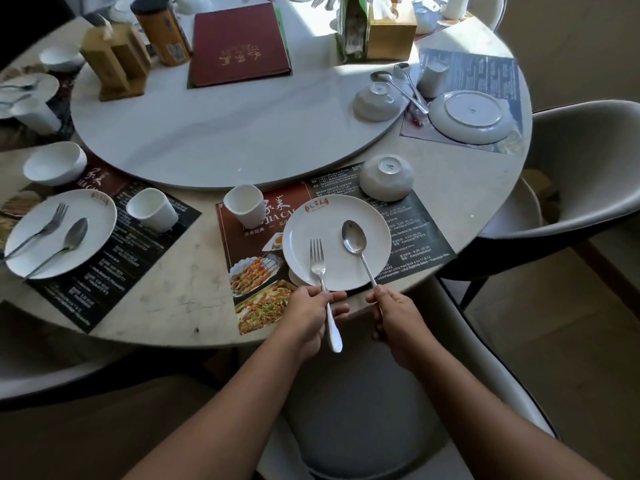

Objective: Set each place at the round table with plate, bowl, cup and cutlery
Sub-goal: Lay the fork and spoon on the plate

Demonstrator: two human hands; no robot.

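Two hands: the left hand [308,317] and the right hand [398,317] are held at the six o'clock edge of the round pale stone table [180,299], each curled round a piece of cutlery.
Left hand: the handle of a silver metal fork [320,268] is pinched between thumb and fingers, and the handle's end is left sticking out below the hand.
Right hand: the thin handle of a silver metal spoon [355,240] is gripped by curled fingers.
Fork: the tines are held over the left half of a round white ceramic plate [301,233], and the rim is crossed by the handle at six o'clock. Whether the tines touch cannot be told.
Spoon: its bowl is held over the plate's right half, and the rim is crossed at five o'clock.
Plate: it is set face up on a printed brown-and-black paper placemat [415,230].
Cup: a white handleless ceramic cup [242,204] is stood upright at ten o'clock from the plate.
Bowl: a white ceramic bowl [386,176] is turned upside down at one o'clock from the plate.
Place at nine o'clock: a second white plate [93,216] is laid with a second fork [45,230] and a second spoon [65,242].
Place at two o'clock: an upturned white plate [472,116] is seen.
Centre: a dark red menu book [239,43] is borne by a white marble turntable [214,133].
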